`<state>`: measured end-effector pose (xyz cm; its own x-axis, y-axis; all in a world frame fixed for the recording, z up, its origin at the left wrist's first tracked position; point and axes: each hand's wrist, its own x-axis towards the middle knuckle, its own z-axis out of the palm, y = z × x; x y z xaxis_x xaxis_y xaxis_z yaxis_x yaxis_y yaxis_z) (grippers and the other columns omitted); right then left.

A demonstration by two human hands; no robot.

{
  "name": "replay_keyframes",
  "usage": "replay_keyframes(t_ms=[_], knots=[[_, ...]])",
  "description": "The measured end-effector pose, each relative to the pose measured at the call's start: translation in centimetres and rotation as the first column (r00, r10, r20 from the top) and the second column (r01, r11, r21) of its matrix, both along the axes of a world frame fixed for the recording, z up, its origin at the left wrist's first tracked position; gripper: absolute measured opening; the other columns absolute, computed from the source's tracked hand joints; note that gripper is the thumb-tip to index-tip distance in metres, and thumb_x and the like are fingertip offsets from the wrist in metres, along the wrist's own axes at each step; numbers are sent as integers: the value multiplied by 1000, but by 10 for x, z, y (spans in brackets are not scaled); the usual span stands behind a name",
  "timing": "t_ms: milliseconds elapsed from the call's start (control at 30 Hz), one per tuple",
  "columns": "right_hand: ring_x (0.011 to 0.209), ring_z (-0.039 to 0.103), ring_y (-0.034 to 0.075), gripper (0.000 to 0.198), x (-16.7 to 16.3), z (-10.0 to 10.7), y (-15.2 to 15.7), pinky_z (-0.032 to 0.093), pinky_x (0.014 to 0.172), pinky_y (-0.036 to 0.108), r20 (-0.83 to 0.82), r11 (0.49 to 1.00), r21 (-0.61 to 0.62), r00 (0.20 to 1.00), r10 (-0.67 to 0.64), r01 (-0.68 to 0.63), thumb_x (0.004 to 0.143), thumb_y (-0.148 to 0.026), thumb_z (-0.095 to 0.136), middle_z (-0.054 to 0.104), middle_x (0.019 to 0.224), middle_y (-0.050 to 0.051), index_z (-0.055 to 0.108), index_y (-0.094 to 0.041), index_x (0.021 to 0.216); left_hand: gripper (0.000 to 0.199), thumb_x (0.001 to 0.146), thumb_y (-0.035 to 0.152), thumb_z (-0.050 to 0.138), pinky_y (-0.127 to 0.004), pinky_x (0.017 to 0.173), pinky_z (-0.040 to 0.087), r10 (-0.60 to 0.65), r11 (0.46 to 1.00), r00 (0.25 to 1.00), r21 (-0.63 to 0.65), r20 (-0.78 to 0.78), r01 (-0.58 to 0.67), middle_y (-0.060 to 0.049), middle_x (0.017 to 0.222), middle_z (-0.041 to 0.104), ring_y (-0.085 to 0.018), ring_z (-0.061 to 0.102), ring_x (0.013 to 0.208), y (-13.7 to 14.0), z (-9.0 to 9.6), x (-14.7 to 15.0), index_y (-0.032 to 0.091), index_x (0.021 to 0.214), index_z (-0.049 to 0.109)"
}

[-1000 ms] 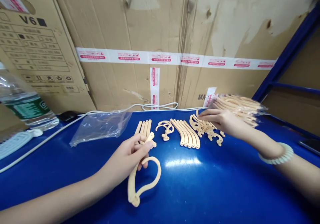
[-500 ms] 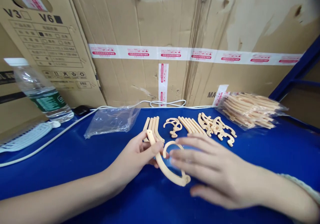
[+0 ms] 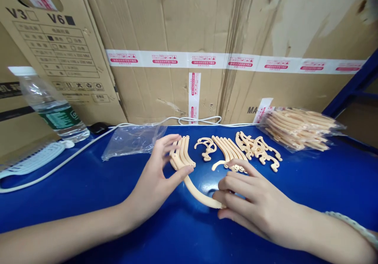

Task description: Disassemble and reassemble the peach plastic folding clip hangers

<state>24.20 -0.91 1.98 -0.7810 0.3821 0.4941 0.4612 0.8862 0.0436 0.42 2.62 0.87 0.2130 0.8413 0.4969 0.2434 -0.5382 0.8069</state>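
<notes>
My right hand [image 3: 251,195] closes its thumb and fingers on the lower end of a beige curved hanger arm [image 3: 199,195]. A hook-shaped piece [image 3: 217,165] sticks out above those fingers; its join with the arm is hidden. My left hand [image 3: 165,169] is open around the arm's upper end, its thumb and fingers spread apart. Just behind the left fingers lies a row of similar curved arms [image 3: 185,150]. Beyond the right hand is a second row of arms [image 3: 227,148]. Between the rows rest a few small hook pieces [image 3: 206,146].
A loose pile of hook pieces [image 3: 260,150] lies right of the rows. Bagged beige parts [image 3: 298,128] are stacked at the back right. A flat clear bag [image 3: 130,140], white cable [image 3: 97,140], hairbrush [image 3: 38,159] and water bottle [image 3: 56,110] lie leftward. Cardboard boxes [image 3: 165,91] wall the back.
My left hand has loosened its pinch and spread its fingers. The right hand has closed on the arm's lower end, and the hook piece has swung up and right.
</notes>
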Motion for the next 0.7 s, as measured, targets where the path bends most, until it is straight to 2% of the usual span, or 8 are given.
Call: replay_keyframes(t_ms=[33,67,133,233,333,500,600,700], knots=[[72,57,14,29,-1,0,-1,33,101,42,-15,1000,-4,1000,-8,8,104,-27,41,63,80,2,65,-14,95,47,86,29,70,-43,108,38,21,981,993,195,-120,2,-7,135,54,-23,54,123,-1,1,-1,26,126,46],[72,56,15,29,-2,-1,-2,34,99,41,-30,1000,-8,999,-15,15,104,-28,41,63,80,2,64,-15,93,43,86,30,71,-44,113,31,34,934,968,354,-248,58,-6,131,57,-23,51,125,-3,1,-2,25,123,50],[70,54,14,31,-4,-2,-4,35,95,39,-55,1000,-13,998,-17,16,104,-30,42,61,78,2,63,-15,87,37,87,34,71,-44,115,21,-12,842,884,473,-467,261,-4,112,66,-21,59,111,-10,2,-1,21,117,54],[67,49,14,34,-7,-2,-9,35,89,37,-65,1000,-7,998,-20,19,104,-30,41,59,74,1,62,-14,81,7,98,25,53,-40,106,28,-59,792,795,456,-604,405,-1,90,68,-17,62,86,-21,2,5,18,99,56],[64,44,14,36,-10,-3,-15,33,86,37,-61,997,78,998,3,2,103,-26,42,56,69,0,60,-15,74,18,100,16,42,-38,92,35,-57,797,748,421,-661,433,-1,81,65,-17,59,74,-29,4,10,18,86,54],[62,43,15,35,-13,-4,-20,31,84,39,-49,990,139,999,13,-6,101,-19,45,55,64,0,62,-15,72,15,90,9,43,-37,76,36,-142,817,630,269,-763,510,-3,78,62,-17,53,67,-31,9,11,18,81,52],[60,44,14,36,-16,-4,-20,32,80,37,-83,996,84,996,21,-14,102,-26,45,54,62,-1,63,-16,73,15,85,7,45,-35,68,35,-141,818,604,252,-784,518,-2,73,59,-17,49,62,-31,8,9,18,77,52],[61,50,12,36,-15,-1,-18,33,77,33,-176,995,-103,984,-6,-12,102,-38,46,57,64,-2,63,-17,78,19,85,8,44,-35,67,34,-95,785,620,324,-779,528,-2,69,60,-16,48,60,-32,8,5,19,75,55]])
